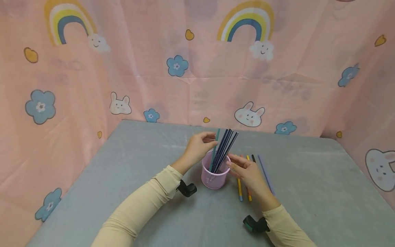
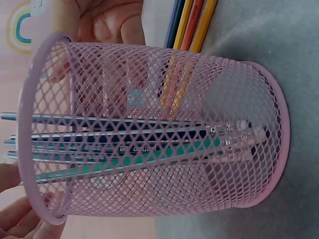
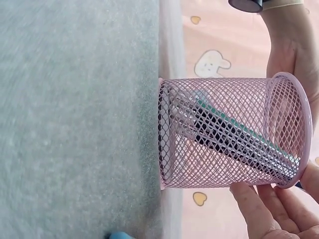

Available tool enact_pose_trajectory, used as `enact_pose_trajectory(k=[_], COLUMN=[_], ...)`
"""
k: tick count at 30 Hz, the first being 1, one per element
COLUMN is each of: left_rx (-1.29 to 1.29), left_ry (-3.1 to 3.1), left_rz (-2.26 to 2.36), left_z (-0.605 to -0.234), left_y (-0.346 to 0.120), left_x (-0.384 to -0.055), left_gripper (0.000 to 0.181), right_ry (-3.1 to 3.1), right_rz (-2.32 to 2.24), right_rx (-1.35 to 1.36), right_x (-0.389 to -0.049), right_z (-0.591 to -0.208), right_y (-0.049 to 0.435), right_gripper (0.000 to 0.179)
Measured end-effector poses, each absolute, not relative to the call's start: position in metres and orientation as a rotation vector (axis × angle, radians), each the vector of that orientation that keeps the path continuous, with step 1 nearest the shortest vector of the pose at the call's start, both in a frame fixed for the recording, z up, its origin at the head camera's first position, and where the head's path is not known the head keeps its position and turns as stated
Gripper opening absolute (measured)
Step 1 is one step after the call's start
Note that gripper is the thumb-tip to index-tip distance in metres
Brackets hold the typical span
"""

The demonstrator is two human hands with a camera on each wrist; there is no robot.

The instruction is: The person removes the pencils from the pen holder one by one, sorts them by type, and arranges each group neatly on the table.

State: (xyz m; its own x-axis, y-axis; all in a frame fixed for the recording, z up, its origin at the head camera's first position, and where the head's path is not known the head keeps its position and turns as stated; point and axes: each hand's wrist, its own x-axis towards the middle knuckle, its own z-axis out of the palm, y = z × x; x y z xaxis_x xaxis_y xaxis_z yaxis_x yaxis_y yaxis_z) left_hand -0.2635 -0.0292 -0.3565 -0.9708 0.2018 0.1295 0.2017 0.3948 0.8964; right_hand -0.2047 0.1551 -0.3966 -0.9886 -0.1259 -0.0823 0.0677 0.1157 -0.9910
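A pink mesh pencil cup (image 1: 213, 180) stands upright on the table, holding several dark blue pencils (image 1: 224, 151) and one green pencil (image 1: 214, 151). My left hand (image 1: 197, 149) is at the cup's left side, its thumb and fingers pinching the green pencil near the top; that pencil's lower end is inside the cup (image 2: 199, 145). On the other side, my right hand (image 1: 248, 173) grips the cup by its rim (image 3: 304, 124), with the thumb at the rim and the fingers (image 3: 251, 211) against the outer mesh.
Several loose pencils lie right of the cup, partly hidden by my right hand: a yellow one (image 1: 239, 190), an orange one, a black one (image 1: 253, 158) and a purple one (image 1: 266, 175). The grey table (image 1: 148, 154) meets a patterned pink curtain (image 1: 203, 92) at its back and sides.
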Motion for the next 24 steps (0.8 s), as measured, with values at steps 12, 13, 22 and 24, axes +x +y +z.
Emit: enact_pose_trajectory(k=[12, 13, 22, 24], left_rx=[0.353, 0.349, 0.392, 0.417], left_ry=[2.619, 2.616, 2.471, 2.459], left_rz=[1.746, 1.753, 1.990, 2.028], left_z=[-0.360, -0.361, -0.344, -0.336], left_y=[-0.022, -0.022, -0.025, -0.026], left_x=[-0.266, -0.266, -0.266, -0.266], left_gripper=[0.030, 0.029, 0.022, 0.023], right_ry=[2.190, 2.190, 2.205, 2.216], right_rz=[-2.039, -2.037, -2.034, -2.025], right_rx=[-0.108, -0.107, -0.062, -0.053], right_x=[-0.204, -0.204, -0.204, -0.204], right_z=[-0.396, -0.396, -0.396, -0.396], right_y=[0.157, 0.157, 0.156, 0.156], right_gripper=[0.053, 0.053, 0.053, 0.054])
